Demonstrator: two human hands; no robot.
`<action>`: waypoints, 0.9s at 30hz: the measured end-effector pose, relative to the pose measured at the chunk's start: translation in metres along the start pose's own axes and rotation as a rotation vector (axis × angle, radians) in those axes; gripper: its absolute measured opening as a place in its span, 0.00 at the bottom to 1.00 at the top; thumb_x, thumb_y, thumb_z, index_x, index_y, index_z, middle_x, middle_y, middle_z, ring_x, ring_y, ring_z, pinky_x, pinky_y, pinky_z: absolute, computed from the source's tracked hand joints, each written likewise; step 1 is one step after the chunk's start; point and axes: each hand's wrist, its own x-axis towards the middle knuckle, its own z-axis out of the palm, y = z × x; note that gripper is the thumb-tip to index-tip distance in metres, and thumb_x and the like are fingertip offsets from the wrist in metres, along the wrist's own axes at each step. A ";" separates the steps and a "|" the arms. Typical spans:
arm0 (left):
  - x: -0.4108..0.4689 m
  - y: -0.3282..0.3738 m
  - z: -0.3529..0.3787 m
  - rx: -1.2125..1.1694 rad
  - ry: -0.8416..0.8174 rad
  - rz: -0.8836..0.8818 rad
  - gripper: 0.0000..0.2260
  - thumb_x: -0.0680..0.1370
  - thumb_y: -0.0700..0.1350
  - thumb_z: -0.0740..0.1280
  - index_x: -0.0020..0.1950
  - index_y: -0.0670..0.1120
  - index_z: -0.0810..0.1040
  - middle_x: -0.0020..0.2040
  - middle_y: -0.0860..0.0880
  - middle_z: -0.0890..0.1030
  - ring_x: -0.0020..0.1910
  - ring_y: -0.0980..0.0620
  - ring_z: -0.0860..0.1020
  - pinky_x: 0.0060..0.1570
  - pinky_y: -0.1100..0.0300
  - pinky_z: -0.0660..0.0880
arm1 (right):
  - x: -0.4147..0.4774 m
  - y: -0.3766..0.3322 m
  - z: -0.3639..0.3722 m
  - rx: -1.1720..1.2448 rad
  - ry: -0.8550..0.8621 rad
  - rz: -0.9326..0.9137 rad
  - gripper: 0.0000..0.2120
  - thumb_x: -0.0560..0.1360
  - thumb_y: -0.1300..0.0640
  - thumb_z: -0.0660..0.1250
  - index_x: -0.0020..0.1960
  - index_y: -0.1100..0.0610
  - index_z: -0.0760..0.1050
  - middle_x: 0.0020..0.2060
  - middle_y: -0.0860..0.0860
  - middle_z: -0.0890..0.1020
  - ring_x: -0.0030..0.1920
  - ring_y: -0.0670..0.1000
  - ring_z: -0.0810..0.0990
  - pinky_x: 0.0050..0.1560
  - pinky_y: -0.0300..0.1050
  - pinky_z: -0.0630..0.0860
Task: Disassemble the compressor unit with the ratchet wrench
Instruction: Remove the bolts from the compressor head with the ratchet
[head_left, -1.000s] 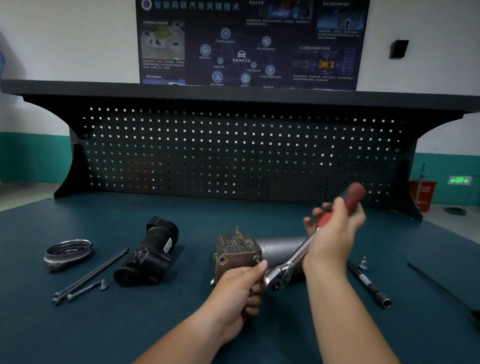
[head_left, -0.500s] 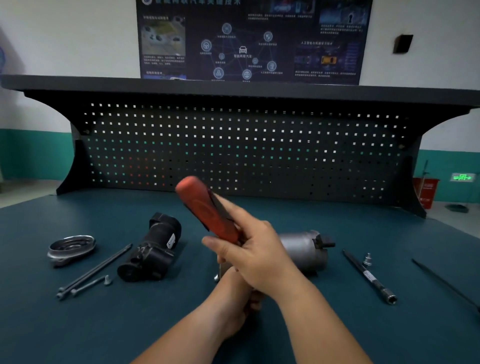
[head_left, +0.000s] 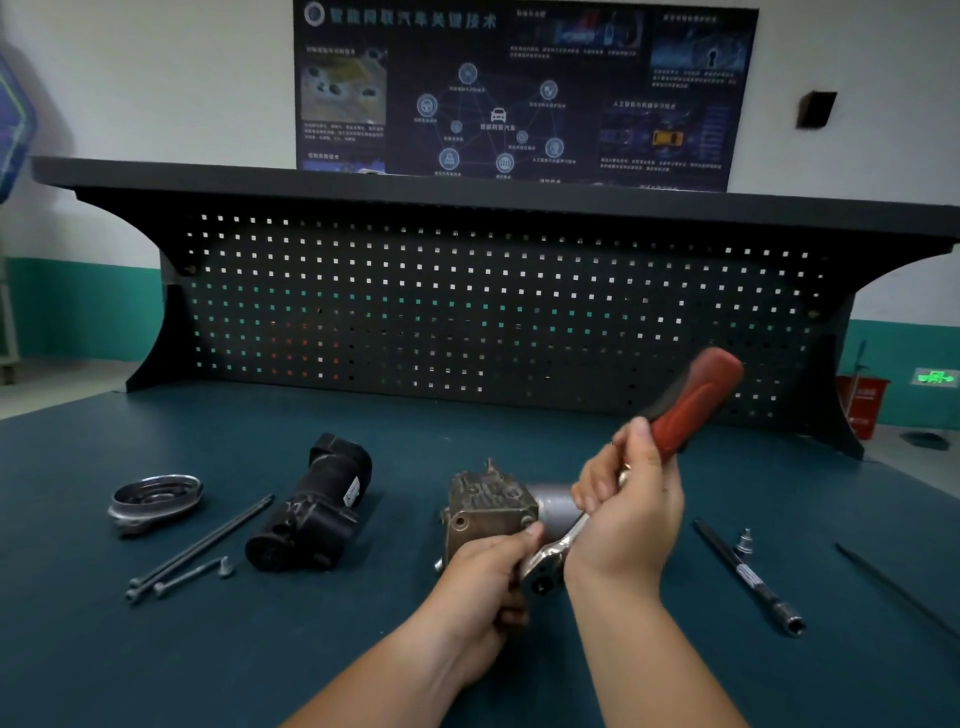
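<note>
The compressor unit, a bronze-coloured block joined to a grey cylinder, lies on the dark green bench in the middle. My left hand grips the near end of the block, thumb on top. My right hand holds the ratchet wrench by its shaft and red handle, which points up to the right. The wrench's chrome head sits at the block's near right corner, next to my left thumb. What the head engages is hidden.
A black motor housing, a metal cover ring and two long bolts lie to the left. An extension bar, a small bolt and a thin black rod lie to the right. A pegboard back panel closes the far side.
The wrench handle swung from upper right over to the upper left half a second ago, and now points upper right again. My left hand stays on the block.
</note>
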 end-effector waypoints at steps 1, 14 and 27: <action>0.000 0.000 0.001 -0.018 0.005 0.005 0.16 0.77 0.45 0.65 0.30 0.49 0.66 0.22 0.53 0.63 0.18 0.59 0.58 0.19 0.68 0.54 | 0.004 0.000 -0.003 0.022 0.073 0.025 0.12 0.77 0.54 0.60 0.36 0.54 0.66 0.20 0.44 0.62 0.20 0.43 0.59 0.21 0.34 0.58; -0.001 0.001 -0.005 0.086 0.016 -0.049 0.18 0.75 0.52 0.67 0.28 0.50 0.67 0.23 0.54 0.63 0.20 0.57 0.59 0.20 0.67 0.54 | 0.016 0.005 -0.007 -0.034 0.236 0.124 0.09 0.80 0.53 0.58 0.42 0.53 0.67 0.21 0.42 0.64 0.21 0.41 0.61 0.21 0.33 0.60; -0.003 0.006 -0.011 0.104 -0.047 -0.041 0.14 0.74 0.40 0.61 0.28 0.47 0.74 0.25 0.52 0.68 0.23 0.58 0.62 0.26 0.65 0.55 | -0.008 0.009 0.003 -0.551 -0.811 -0.095 0.12 0.70 0.49 0.69 0.52 0.37 0.74 0.34 0.34 0.78 0.35 0.36 0.76 0.40 0.29 0.70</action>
